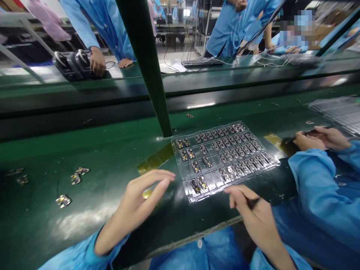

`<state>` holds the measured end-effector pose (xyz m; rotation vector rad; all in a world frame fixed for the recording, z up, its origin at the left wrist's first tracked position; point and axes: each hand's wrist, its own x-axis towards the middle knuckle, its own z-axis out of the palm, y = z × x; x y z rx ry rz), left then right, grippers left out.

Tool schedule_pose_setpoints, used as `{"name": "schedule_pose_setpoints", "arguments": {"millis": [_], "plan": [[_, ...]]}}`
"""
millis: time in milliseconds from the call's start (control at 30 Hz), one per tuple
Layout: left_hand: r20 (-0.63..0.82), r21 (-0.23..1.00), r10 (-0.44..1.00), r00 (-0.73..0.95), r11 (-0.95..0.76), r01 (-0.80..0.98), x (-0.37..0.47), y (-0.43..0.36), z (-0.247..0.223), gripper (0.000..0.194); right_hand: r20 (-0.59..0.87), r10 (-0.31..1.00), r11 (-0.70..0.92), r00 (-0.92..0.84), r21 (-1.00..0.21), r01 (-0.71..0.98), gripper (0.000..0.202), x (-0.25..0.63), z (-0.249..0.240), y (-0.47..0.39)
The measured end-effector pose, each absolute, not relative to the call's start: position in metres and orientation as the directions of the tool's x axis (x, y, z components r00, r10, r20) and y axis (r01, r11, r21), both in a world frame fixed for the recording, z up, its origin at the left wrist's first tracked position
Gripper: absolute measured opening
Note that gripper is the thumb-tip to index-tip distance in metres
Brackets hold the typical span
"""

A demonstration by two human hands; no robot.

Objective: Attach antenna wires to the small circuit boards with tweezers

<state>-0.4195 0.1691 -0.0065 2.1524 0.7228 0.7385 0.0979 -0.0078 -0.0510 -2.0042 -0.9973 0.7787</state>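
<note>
A clear plastic tray point(212, 180) lies on the green bench in front of me, with rows of small circuit boards in its pockets. Several pockets on its left side hold no board. My left hand point(137, 202) is just left of the tray, fingers stretched out, thumb and forefinger tips close but apart, with nothing visible between them. By the tray's near edge, my right hand point(253, 213) is closed, thumb and forefinger together. Something dark and slim shows against its palm, mostly hidden by the fingers; its kind cannot be made out.
Loose circuit boards point(63, 201) lie on the bench at left. Amber tape point(156, 157) is stuck beside the tray. A green post point(152, 71) rises behind it. At right, a co-worker's hands point(320, 138) hold a dark item near stacked clear trays point(337, 110).
</note>
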Motion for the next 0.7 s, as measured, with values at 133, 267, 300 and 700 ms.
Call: {"name": "schedule_pose_setpoints", "arguments": {"millis": [133,267,300,700], "plan": [[0.22,0.586,0.609,0.762,-0.707,0.396,-0.457,0.195,-0.068,0.021,-0.101,0.92,-0.294,0.378,-0.816,0.497,0.022,-0.034,-0.085,0.027],[0.285,0.558,0.605,0.744,-0.735,0.384,-0.451,0.188,-0.098,0.021,-0.026,0.936,-0.25,0.35,-0.751,0.611,0.027,-0.149,-0.103,0.06],[0.3,0.574,0.598,0.743,-0.736,0.36,-0.45,0.186,-0.101,0.021,0.02,0.899,-0.301,0.438,-0.697,0.65,0.026,-0.165,-0.105,0.065],[0.247,0.767,0.668,0.702,-0.577,0.28,-0.455,0.184,-0.103,0.018,0.152,0.839,-0.322,0.523,-0.636,0.702,0.018,-0.174,-0.104,0.069]]}}
